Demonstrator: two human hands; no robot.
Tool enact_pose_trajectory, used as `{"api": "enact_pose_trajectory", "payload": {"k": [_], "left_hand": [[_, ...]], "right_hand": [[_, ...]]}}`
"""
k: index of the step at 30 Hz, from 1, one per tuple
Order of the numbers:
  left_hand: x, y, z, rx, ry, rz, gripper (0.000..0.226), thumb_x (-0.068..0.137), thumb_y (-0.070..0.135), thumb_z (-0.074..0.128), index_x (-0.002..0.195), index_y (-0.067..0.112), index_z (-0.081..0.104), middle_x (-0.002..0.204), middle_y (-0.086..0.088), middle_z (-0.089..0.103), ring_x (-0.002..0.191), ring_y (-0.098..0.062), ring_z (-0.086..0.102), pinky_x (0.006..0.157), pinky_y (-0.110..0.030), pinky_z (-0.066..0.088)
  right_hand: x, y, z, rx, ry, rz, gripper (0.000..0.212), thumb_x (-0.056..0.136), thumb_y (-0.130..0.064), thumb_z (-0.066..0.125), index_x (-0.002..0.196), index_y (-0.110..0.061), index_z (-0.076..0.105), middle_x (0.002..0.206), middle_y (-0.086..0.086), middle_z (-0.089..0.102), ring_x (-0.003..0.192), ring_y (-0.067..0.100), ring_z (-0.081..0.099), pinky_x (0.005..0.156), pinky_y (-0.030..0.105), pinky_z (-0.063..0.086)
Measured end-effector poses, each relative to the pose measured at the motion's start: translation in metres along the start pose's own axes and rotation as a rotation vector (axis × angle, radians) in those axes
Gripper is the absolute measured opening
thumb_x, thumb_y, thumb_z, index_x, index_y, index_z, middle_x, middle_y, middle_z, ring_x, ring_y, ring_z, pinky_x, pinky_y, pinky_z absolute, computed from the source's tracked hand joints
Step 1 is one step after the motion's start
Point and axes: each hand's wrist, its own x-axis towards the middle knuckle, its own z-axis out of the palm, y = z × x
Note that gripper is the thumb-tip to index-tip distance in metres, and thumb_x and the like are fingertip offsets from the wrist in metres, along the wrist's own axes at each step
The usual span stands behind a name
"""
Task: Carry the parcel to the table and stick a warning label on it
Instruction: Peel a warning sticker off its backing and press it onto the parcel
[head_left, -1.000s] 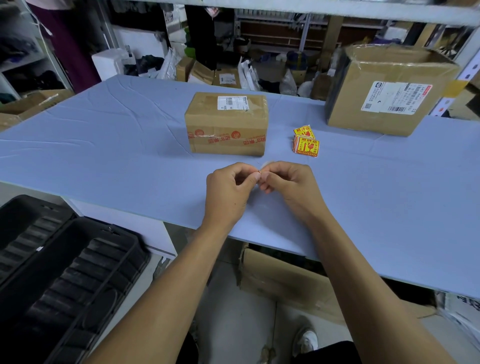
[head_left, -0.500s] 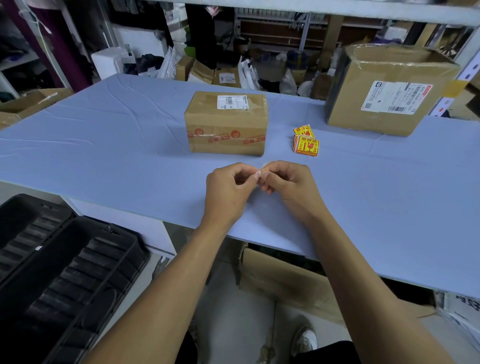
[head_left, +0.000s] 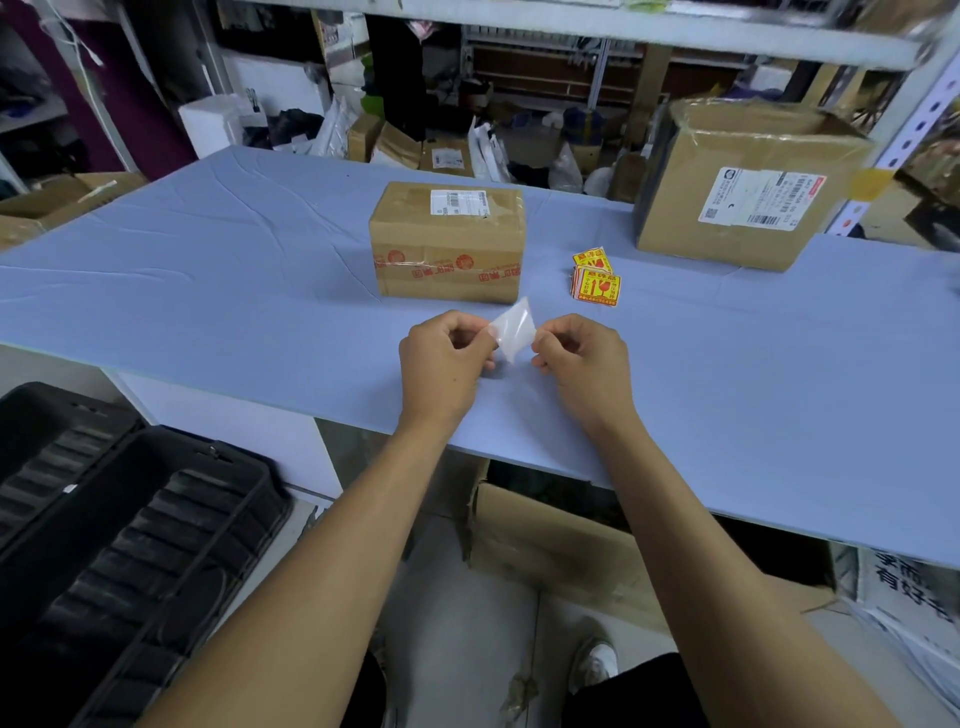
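A small brown cardboard parcel (head_left: 447, 241) with a white shipping slip on top and red printed tape around it rests on the blue table (head_left: 208, 291). Just right of it lies a small stack of yellow-and-red warning labels (head_left: 596, 280). In front of the parcel, above the table, my left hand (head_left: 441, 364) and my right hand (head_left: 582, 364) pinch opposite edges of one label (head_left: 513, 330), whose white side faces me. The label is stretched between my fingertips, a short way from the parcel's front face.
A larger cardboard box (head_left: 748, 182) with a white shipping slip stands at the table's back right. Black plastic trays (head_left: 119, 545) sit low at my left. Another cardboard box (head_left: 561, 551) lies on the floor under the table. Cluttered shelves fill the background.
My hands were pressed together with the label almost hidden between the fingertips. They have moved apart, and the white sheet now shows between them.
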Motion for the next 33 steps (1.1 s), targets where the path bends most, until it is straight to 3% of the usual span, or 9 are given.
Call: {"api": "enact_pose_trajectory", "payload": {"k": [3,8,14,16,19,22,26,29,33], "left_hand": [[0.002,-0.003,-0.001,-0.009,0.015,0.000,0.011,0.088,0.011,0.066,0.083,0.004,0.072,0.076,-0.013,0.074,0.061,-0.018,0.067,0.066,-0.035,0.061],[0.002,-0.003,-0.002,-0.045,0.024,-0.012,0.014,0.092,0.013,0.065,0.086,0.002,0.071,0.074,-0.008,0.072,0.062,-0.014,0.066,0.074,-0.038,0.062],[0.005,-0.006,0.000,-0.065,-0.016,0.010,0.016,0.090,0.016,0.069,0.079,0.004,0.068,0.065,-0.005,0.066,0.058,-0.017,0.060,0.069,-0.041,0.060],[0.005,-0.006,0.001,-0.098,-0.038,0.004,0.020,0.089,0.018,0.071,0.075,0.004,0.067,0.061,-0.004,0.064,0.057,-0.017,0.056,0.065,-0.039,0.057],[0.006,-0.006,0.001,-0.104,-0.065,0.011,0.029,0.087,0.022,0.072,0.072,-0.001,0.065,0.057,-0.003,0.061,0.053,-0.018,0.052,0.060,-0.038,0.051],[0.006,-0.005,0.002,-0.066,-0.101,0.022,0.033,0.088,0.027,0.071,0.065,0.005,0.062,0.054,-0.001,0.060,0.051,-0.016,0.050,0.057,-0.032,0.046],[0.007,-0.005,0.003,-0.044,-0.118,0.037,0.034,0.089,0.028,0.070,0.062,0.010,0.061,0.052,0.000,0.059,0.050,-0.015,0.049,0.055,-0.030,0.045],[0.006,-0.005,0.004,-0.042,-0.131,0.050,0.033,0.089,0.028,0.069,0.069,0.001,0.065,0.055,-0.001,0.061,0.051,-0.013,0.051,0.055,-0.028,0.047],[0.007,-0.007,0.004,-0.008,-0.158,0.074,0.030,0.089,0.025,0.069,0.069,0.004,0.063,0.057,-0.001,0.061,0.052,-0.012,0.052,0.053,-0.025,0.047]], "right_hand": [[-0.006,0.001,-0.008,-0.023,0.047,0.050,0.015,0.084,-0.011,0.057,0.074,-0.013,0.069,0.067,-0.005,0.069,0.072,0.019,0.069,0.073,0.034,0.054],[-0.014,0.007,-0.030,0.002,0.165,0.158,0.016,0.084,-0.013,0.058,0.077,-0.010,0.071,0.065,-0.003,0.068,0.057,0.000,0.061,0.065,0.027,0.049],[-0.014,0.010,-0.040,0.069,0.350,0.249,0.023,0.089,-0.028,0.060,0.080,-0.008,0.069,0.066,0.001,0.070,0.052,-0.002,0.063,0.062,0.026,0.048],[-0.014,0.009,-0.037,0.009,0.316,0.211,0.034,0.091,-0.035,0.060,0.075,-0.006,0.068,0.064,0.002,0.069,0.049,-0.003,0.062,0.059,0.022,0.047],[-0.016,0.007,-0.031,-0.009,0.181,0.122,0.034,0.096,-0.027,0.056,0.070,-0.007,0.068,0.063,-0.002,0.066,0.048,-0.005,0.058,0.053,0.013,0.043],[-0.018,0.008,-0.030,-0.006,0.034,0.070,0.033,0.096,-0.025,0.056,0.071,-0.011,0.072,0.067,-0.004,0.070,0.057,0.001,0.061,0.064,0.024,0.050],[-0.017,-0.002,-0.028,0.085,-0.164,0.112,0.040,0.099,-0.028,0.052,0.075,-0.006,0.074,0.071,0.004,0.075,0.056,0.007,0.060,0.061,0.022,0.048],[-0.016,-0.004,-0.032,0.151,-0.243,0.129,0.039,0.100,-0.027,0.051,0.082,0.000,0.073,0.075,0.005,0.076,0.058,0.010,0.061,0.058,0.020,0.046],[-0.016,-0.002,-0.040,0.203,-0.252,0.058,0.030,0.097,-0.017,0.058,0.072,-0.008,0.072,0.063,0.008,0.066,0.056,0.006,0.054,0.057,0.016,0.043]]}}
